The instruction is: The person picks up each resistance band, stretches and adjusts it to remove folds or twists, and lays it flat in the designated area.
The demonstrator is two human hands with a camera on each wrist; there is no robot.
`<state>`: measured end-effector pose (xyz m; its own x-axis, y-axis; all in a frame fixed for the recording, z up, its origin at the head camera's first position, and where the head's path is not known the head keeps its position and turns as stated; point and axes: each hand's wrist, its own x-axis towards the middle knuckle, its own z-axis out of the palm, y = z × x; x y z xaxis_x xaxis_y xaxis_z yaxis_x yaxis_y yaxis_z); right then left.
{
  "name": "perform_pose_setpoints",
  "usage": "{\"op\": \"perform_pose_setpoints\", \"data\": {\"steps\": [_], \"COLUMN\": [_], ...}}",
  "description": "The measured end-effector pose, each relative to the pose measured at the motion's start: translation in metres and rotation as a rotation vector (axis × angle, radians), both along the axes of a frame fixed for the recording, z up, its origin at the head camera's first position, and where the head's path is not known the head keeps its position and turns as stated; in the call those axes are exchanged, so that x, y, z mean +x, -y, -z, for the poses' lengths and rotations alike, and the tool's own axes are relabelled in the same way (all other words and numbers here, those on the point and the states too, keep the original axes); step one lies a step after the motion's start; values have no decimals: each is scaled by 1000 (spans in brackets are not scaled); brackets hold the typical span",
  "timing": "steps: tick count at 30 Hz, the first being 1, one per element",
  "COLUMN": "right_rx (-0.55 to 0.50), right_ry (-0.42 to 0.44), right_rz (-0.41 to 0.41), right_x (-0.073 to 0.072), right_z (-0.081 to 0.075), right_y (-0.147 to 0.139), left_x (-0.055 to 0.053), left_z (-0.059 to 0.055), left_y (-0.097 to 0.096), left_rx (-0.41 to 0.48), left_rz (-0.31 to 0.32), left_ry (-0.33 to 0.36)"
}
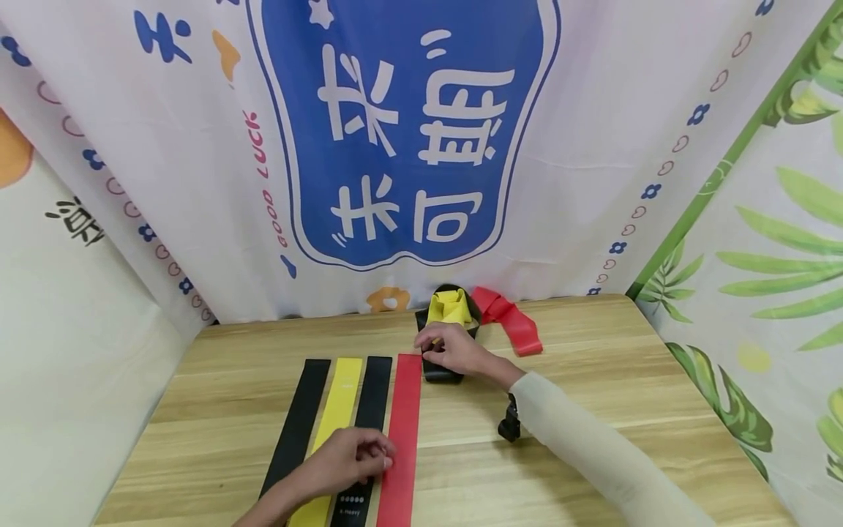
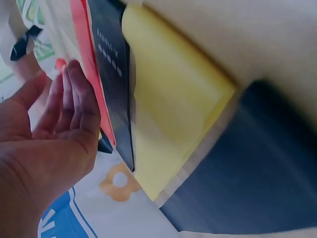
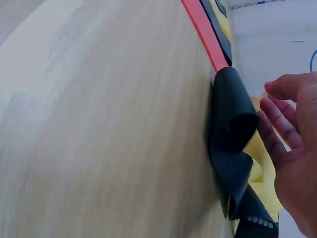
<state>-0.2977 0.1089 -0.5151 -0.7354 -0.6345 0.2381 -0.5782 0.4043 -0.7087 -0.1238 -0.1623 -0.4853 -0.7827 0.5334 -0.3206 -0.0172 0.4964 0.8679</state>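
Several flat elastic exercise bands lie side by side on the table: a black band (image 1: 304,402) at the left, a yellow band (image 1: 342,402), a second black band (image 1: 375,388) with white print, and a red band (image 1: 405,410). Above the printed black and red bands is my left hand (image 1: 345,460), its fingers loosely bent around nothing. My right hand (image 1: 457,350) is at the far side, over a crumpled black band (image 3: 230,134) and a bunched yellow band (image 1: 451,307). In the right wrist view its fingers are loosely bent beside the black band; contact is hard to judge.
Behind the right hand a loose, folded red band (image 1: 514,326) lies near the table's back edge. The wooden table (image 1: 474,468) meets a printed curtain (image 1: 560,219) at the back. A black strap piece (image 1: 509,421) hangs by the right wrist.
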Motion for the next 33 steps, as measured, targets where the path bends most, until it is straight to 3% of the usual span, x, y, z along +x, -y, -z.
{"op": "perform_pose_setpoints", "data": {"steps": [4, 12, 17, 25, 33], "right_rx": [-56, -107, -112, -125, -117], "right_ry": [47, 18, -14, -87, -116], "right_rz": [46, 149, 221, 329, 387], "right_x": [0, -11, -15, -23, -18], "right_z": [-8, -16, -18, -12, -7], "right_y": [-10, -37, -52, -73, -91], "left_x": [-16, -44, -62, -106, -141], "left_z": [0, -8, -11, -10, -6], "left_y": [-6, -24, -34, -41, -44], "left_rx": [2, -24, -63, -95, -71], "left_rz": [-59, -131, -193, -331, -390], "left_ry": [-126, -328, -392, -488, -520]}}
